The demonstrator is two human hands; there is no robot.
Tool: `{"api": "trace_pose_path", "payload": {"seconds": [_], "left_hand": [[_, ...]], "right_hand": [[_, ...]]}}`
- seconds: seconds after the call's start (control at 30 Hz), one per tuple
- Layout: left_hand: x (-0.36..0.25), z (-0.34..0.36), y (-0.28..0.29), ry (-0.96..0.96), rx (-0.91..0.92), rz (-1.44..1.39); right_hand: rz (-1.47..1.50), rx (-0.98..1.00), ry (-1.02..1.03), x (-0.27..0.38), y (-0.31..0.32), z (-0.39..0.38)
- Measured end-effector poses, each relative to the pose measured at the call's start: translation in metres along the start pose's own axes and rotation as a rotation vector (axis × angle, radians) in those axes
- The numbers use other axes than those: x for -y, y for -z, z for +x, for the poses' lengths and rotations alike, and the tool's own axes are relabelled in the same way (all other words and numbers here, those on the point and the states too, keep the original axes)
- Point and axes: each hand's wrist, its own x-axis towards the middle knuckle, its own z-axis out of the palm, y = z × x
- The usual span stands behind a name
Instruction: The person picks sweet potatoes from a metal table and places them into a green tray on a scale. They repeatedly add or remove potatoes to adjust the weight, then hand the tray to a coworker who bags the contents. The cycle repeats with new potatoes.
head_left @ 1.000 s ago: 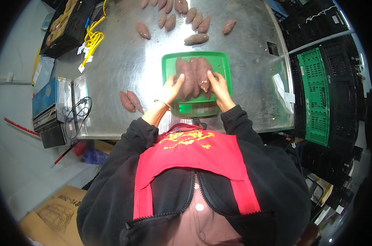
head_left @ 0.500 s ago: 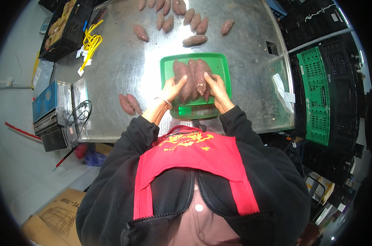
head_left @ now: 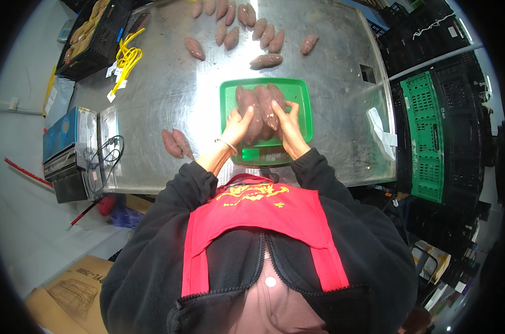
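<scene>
Head view: we see the left hand (head_left: pixel 237 128) and the right hand (head_left: pixel 289 127) clasping a bundle of sweet potatoes (head_left: pixel 252 111) between them, over the green tray (head_left: pixel 298 92). Both thumbs (head_left: pixel 248 114) show on top, but the fingertips are hidden, and we cannot count the overlapping roots or tell whether they touch the tray. The scale display (head_left: pixel 269 153) is hard to read. The upper edge cuts off a black crate (head_left: pixel 104 51).

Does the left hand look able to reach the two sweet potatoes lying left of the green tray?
Probably yes: nothing visible blocks the way to that pair, though the left hand is busy gripping other sweet potatoes.
</scene>
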Motion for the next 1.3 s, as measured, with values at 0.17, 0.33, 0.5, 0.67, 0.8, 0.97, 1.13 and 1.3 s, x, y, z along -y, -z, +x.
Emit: {"api": "trace_pose_path", "payload": {"seconds": [0.17, 0.33, 0.5, 0.67, 0.8, 0.97, 1.13, 1.3], "left_hand": [[-0.036, -0.020, 0.013, 0.114, 0.073, -0.193], [-0.072, -0.033, 0.034, 0.085, 0.128, -0.289], [-0.120, -0.020, 0.068, -0.008, -0.012, -0.421], [-0.163, 0.006, 0.125, -0.120, -0.100, -0.564], [-0.178, 0.031, 0.165, -0.217, -0.235, -0.545], [-0.185, 0.058, 0.222, -0.214, -0.281, -0.472], [-0.184, 0.087, 0.250, -0.258, -0.319, -0.512], [-0.180, 0.113, 0.269, -0.164, -0.235, -0.616]], "right_hand": [[0.026, 0.005, -0.074, -0.002, -0.009, -0.002], [0.075, 0.067, -0.061, 0.009, -0.030, 0.000], [-0.019, 0.140, 0.055, 0.046, -0.081, 0.023], [-0.084, 0.201, 0.124, 0.079, -0.152, 0.055], [-0.055, 0.290, 0.150, 0.086, -0.204, 0.083], [-0.019, 0.318, 0.162, 0.070, -0.261, 0.128], [-0.028, 0.347, 0.147, 0.060, -0.295, 0.165], [-0.100, 0.256, 0.143, 0.064, -0.317, 0.175]]}}
